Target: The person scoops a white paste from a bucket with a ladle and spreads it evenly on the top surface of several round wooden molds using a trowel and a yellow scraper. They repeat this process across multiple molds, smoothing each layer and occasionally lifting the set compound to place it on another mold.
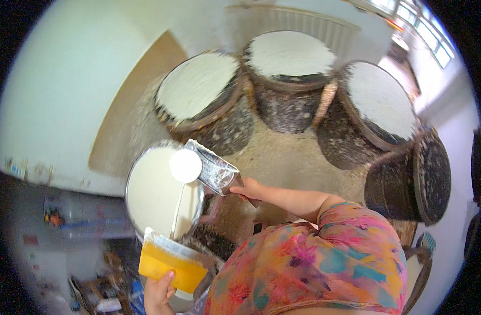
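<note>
My right hand (248,189) grips a rectangular metal scoop or scraper (216,169) by its brown end; the metal is smeared white. My left hand (160,290) holds a yellow scraper (171,263) with a pale, white-smeared edge. Both tools are over or beside a round metal-rimmed vessel (153,197) of smooth, creamy white liquid. A round white disc (185,166) on a thin pale rod (177,210) appears above the liquid, overlapping the metal tool's end. The rod runs down to the yellow scraper's edge; whether they touch, I cannot tell.
Three dark vats with white tops (201,86) curve around ahead. A dark-topped vat (433,177) stands to the right. Brown board (134,106) leans by the pale wall, and a radiator (303,23) is behind. Blurred clutter (102,291) lies lower left.
</note>
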